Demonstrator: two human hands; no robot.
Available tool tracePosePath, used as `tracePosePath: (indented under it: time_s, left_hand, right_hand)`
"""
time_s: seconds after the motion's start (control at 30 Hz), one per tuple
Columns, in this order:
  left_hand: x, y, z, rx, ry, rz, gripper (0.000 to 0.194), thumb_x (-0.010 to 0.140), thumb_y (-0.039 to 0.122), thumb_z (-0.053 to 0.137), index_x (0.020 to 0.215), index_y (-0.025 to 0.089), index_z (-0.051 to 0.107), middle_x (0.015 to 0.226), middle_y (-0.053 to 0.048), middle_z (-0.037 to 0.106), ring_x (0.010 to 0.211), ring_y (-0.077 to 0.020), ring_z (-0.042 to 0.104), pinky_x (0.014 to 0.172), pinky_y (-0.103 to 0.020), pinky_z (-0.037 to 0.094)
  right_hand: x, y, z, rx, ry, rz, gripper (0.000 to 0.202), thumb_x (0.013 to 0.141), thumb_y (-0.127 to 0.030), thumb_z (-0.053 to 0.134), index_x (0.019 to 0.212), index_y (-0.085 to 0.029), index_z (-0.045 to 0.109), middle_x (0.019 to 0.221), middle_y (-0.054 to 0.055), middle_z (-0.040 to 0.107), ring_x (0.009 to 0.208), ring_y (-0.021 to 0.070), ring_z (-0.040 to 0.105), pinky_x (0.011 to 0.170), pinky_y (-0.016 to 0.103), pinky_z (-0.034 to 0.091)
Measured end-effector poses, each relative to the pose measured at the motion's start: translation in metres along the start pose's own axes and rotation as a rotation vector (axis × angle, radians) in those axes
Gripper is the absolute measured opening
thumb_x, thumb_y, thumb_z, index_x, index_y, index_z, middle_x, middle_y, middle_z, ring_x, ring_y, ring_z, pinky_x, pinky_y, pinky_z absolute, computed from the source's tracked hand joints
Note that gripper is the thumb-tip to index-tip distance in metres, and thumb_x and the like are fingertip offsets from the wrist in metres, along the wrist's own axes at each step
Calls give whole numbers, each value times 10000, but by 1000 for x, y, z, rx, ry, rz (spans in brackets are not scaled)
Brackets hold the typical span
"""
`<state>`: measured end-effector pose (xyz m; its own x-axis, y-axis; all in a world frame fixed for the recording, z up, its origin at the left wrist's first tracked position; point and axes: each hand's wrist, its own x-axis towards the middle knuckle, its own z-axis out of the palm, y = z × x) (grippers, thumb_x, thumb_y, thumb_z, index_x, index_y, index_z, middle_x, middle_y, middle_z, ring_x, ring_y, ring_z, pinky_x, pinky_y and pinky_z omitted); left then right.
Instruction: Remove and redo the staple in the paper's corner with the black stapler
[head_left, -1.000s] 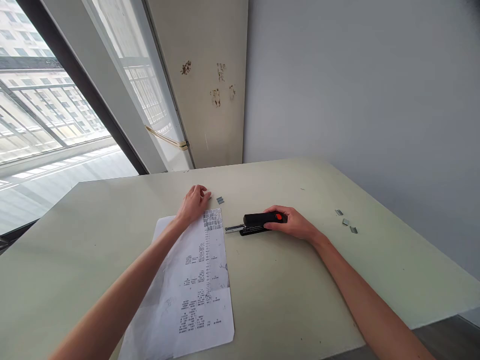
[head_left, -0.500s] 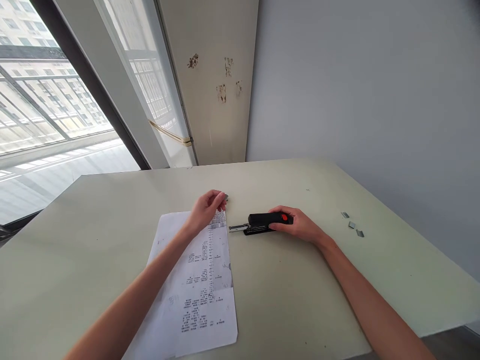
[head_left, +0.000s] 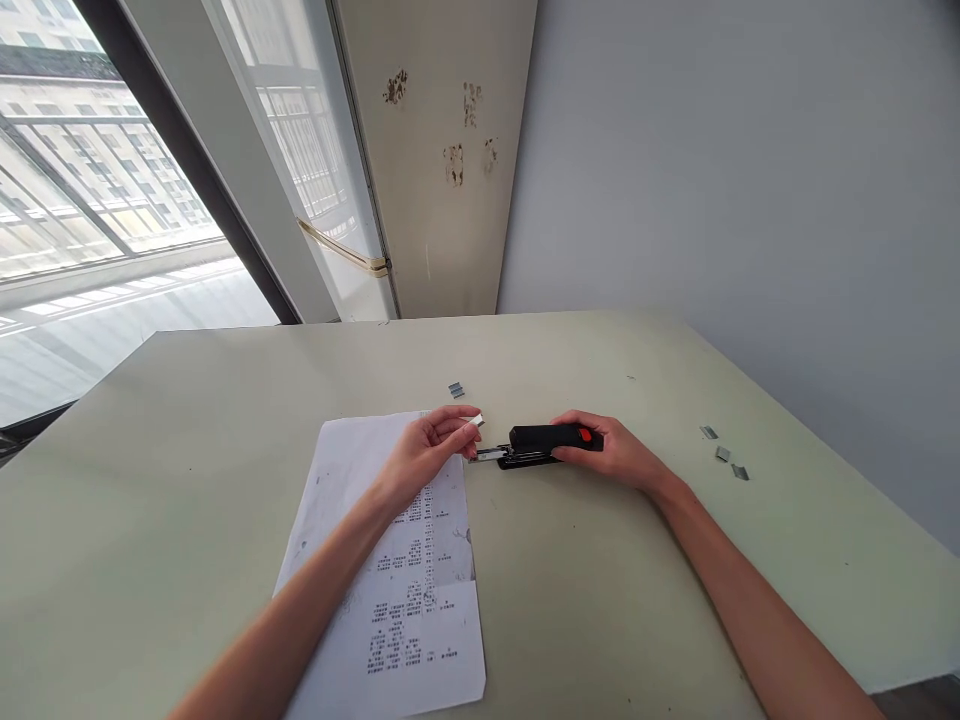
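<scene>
Between the thumb and fingers of my left hand (head_left: 439, 440) is a small silvery strip of staples (head_left: 478, 420). That hand hovers over the top right corner of the printed paper (head_left: 420, 640), close to the stapler's front end. My right hand (head_left: 615, 450) grips the rear of a black stapler (head_left: 544, 438) with a red mark on its side. A metal staple tray (head_left: 491, 454) sticks out of the stapler's front toward my left fingers. My fingertips partly hide the tray's tip.
More staple strips (head_left: 456, 390) lie on the table beyond my left hand. Several loose strips (head_left: 722, 454) are scattered to the right of my right hand. The pale table (head_left: 225, 500) meets a grey wall (head_left: 712, 180) at the right, with a window (head_left: 90, 180) at the left.
My left hand has moved nearer, toward the stapler's extended tray, with the staple strip in its fingers. Staple strips beyond it are now uncovered. My right hand keeps its hold on the stapler.
</scene>
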<state>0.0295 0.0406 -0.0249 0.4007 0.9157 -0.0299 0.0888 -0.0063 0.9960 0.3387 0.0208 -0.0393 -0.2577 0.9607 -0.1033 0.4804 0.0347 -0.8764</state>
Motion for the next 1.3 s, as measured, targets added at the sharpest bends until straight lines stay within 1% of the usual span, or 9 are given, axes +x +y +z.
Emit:
tracePosePath:
  time_s: [0.13, 0.23, 0.3, 0.37, 0.5, 0.63, 0.9, 1.13, 1.3]
  left_hand:
    - [-1, -1, 0, -7, 30, -2, 423, 906, 535, 747, 1192, 225, 712, 984, -50, 781, 910, -218, 748, 949, -401, 584]
    - [-2, 1, 3, 75, 50, 2, 385, 911, 518, 742, 1177, 239, 725, 968, -42, 788, 902, -228, 758, 936, -406, 594]
    - [-4, 3, 5, 217, 98, 41, 319, 935, 504, 716, 1135, 256, 738, 921, -28, 783, 888, -232, 752, 919, -407, 591]
    - [-7, 6, 6, 420, 133, 117, 264, 971, 491, 666, 1099, 274, 745, 946, -29, 773, 908, -240, 732, 892, -403, 583]
    - [-13, 13, 6, 735, 83, 287, 261, 1044, 458, 536, 1113, 287, 721, 1168, -50, 724, 1039, -257, 679, 912, -408, 558]
    - [-17, 12, 8, 895, 53, 348, 231, 1067, 410, 493, 1114, 282, 681, 1185, -54, 713, 1040, -266, 669, 917, -443, 534]
    - [-18, 3, 10, 990, 51, 320, 183, 1062, 362, 511, 1085, 261, 662, 1146, -43, 728, 1026, -279, 678, 896, -451, 504]
    - [-18, 3, 12, 997, 43, 331, 175, 1061, 355, 515, 1092, 257, 656, 1125, -47, 735, 1007, -276, 683, 882, -447, 503]
    - [-17, 5, 11, 1038, 32, 348, 180, 1066, 352, 505, 1087, 248, 651, 1098, -51, 739, 984, -267, 685, 863, -441, 513]
  right_hand:
    - [0, -1, 0, -16, 2, -1, 429, 824, -625, 753, 1084, -286, 717, 931, 20, 707, 827, 231, 618, 716, 344, 487]
    - [0, -2, 0, -15, 5, 3, 427, 823, -621, 755, 1085, -286, 714, 917, 18, 701, 822, 230, 614, 713, 340, 484]
    - [0, -2, 0, -16, 5, 8, 426, 821, -616, 756, 1086, -284, 713, 914, 20, 698, 815, 228, 611, 706, 339, 481]
    - [0, -3, 0, -21, 6, 7, 418, 821, -607, 756, 1078, -280, 715, 921, 22, 702, 812, 228, 613, 702, 338, 479]
    - [0, -4, 0, -27, 8, 12, 412, 815, -602, 757, 1068, -279, 716, 919, 21, 707, 800, 225, 619, 686, 333, 480]
    - [0, -4, 0, -28, 4, 14, 403, 817, -593, 756, 1068, -280, 716, 909, 19, 699, 796, 224, 610, 683, 331, 477]
    - [0, -4, -1, -29, -6, 19, 386, 840, -602, 745, 1069, -292, 709, 903, 12, 682, 797, 219, 595, 690, 332, 472]
    - [-1, -5, -1, -21, -1, 40, 413, 832, -609, 746, 1088, -287, 710, 886, 15, 671, 763, 211, 579, 659, 332, 467]
    - [-1, -8, -1, -26, 3, 22, 402, 833, -591, 745, 1078, -274, 712, 904, 23, 685, 798, 217, 589, 691, 335, 467]
